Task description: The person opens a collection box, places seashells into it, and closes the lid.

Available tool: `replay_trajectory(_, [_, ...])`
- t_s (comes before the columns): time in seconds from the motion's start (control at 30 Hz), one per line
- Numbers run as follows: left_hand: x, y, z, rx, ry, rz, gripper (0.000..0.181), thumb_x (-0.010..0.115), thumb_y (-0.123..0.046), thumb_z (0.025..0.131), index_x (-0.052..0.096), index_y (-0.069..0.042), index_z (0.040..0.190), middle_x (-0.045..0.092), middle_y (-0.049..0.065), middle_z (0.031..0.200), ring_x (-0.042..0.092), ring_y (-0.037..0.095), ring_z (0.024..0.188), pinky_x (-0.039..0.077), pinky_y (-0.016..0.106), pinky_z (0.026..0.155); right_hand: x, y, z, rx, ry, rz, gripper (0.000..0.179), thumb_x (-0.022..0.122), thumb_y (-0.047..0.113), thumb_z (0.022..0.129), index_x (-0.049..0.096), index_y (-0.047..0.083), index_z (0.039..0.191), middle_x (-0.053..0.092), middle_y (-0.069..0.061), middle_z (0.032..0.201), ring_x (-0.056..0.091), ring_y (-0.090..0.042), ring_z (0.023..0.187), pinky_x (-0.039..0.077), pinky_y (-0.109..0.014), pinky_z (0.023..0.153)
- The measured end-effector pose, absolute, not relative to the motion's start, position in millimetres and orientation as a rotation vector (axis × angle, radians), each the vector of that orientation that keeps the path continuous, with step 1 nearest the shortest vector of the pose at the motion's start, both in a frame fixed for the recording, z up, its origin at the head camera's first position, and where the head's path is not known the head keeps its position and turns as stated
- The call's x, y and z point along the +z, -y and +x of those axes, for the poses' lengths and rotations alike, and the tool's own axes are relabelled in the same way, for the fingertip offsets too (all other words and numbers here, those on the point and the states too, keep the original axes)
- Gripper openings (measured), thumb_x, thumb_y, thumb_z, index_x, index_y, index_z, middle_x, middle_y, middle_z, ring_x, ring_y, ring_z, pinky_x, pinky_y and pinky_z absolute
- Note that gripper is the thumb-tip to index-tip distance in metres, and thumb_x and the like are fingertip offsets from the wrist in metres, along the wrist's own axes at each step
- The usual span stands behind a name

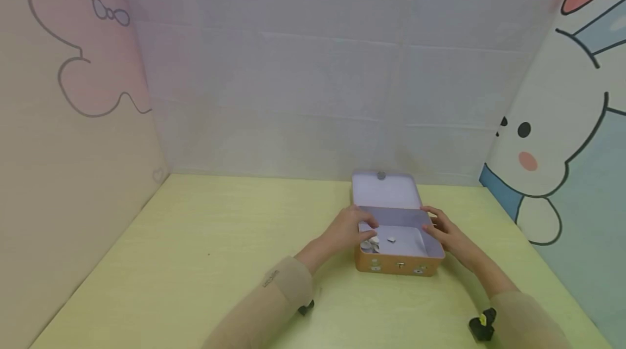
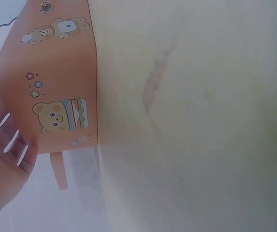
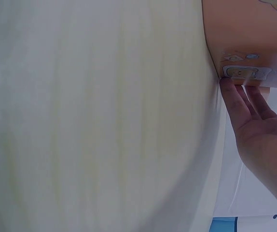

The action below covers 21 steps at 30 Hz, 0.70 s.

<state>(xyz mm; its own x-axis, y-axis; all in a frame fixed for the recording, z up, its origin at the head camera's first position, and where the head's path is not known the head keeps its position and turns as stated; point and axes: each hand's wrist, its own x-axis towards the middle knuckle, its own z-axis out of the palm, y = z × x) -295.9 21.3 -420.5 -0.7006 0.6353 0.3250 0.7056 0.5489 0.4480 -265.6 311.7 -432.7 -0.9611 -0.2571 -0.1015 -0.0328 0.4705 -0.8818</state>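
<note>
An orange tin box (image 1: 401, 266) with cartoon bear prints stands on the table, its pale-lined lid (image 1: 383, 190) raised at the back. Several small silvery-white pieces (image 1: 367, 247) lie in its left front corner, and one small piece (image 1: 391, 240) sits nearer the middle. My left hand (image 1: 346, 228) holds the box at its left wall, thumb and index finger reaching over the rim. On the opposite side, my right hand (image 1: 452, 237) grips the right wall, thumb over the rim and fingers along the outside. Fingers (image 3: 236, 104) of that hand touch the printed end in the right wrist view.
The yellow-green table (image 1: 205, 284) meets a pale back wall (image 1: 274, 93). Side panels carry a pink cartoon figure (image 1: 98, 77) at left and a white rabbit (image 1: 552, 120) at right. Black wrist devices (image 1: 483, 325) show by the sleeves.
</note>
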Motion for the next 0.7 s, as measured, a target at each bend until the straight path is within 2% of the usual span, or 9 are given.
replay_trajectory(0.27, [-421, -9, -294, -0.961, 2.616, -1.063, 0.022, 0.071, -0.022, 0.084, 0.068, -0.017, 0.105, 0.066, -0.005, 0.111, 0.053, 0.013, 0.106, 0.043, 0.027, 0.094, -433, -312, -267, -1.480, -2.499, -0.230, 0.060, 0.045, 0.032, 0.100, 0.012, 0.018, 0.148, 0.013, -0.033, 0.149, 0.024, -0.053, 0.132, 0.035, -0.067, 0.096])
replay_trajectory(0.47, [-425, 0, -294, -1.118, 2.620, -0.950, 0.035, 0.072, -0.022, 0.083, 0.063, -0.015, 0.116, 0.061, 0.000, 0.123, 0.052, 0.018, 0.117, 0.039, 0.032, 0.103, -432, -311, -267, -1.487, -2.500, -0.230, 0.059, 0.044, 0.031, 0.100, 0.012, 0.016, 0.148, 0.013, -0.034, 0.148, 0.024, -0.054, 0.132, 0.036, -0.067, 0.095])
replay_trajectory(0.7, [-428, 9, -288, -1.354, 2.676, -0.839, 0.057, 0.075, -0.025, 0.081, 0.051, -0.013, 0.131, 0.053, 0.006, 0.131, 0.053, 0.021, 0.113, 0.048, 0.030, 0.090, -434, -311, -269, -1.457, -2.515, -0.215, 0.060, 0.045, 0.033, 0.100, 0.013, 0.017, 0.148, 0.012, -0.033, 0.149, 0.023, -0.053, 0.133, 0.034, -0.068, 0.096])
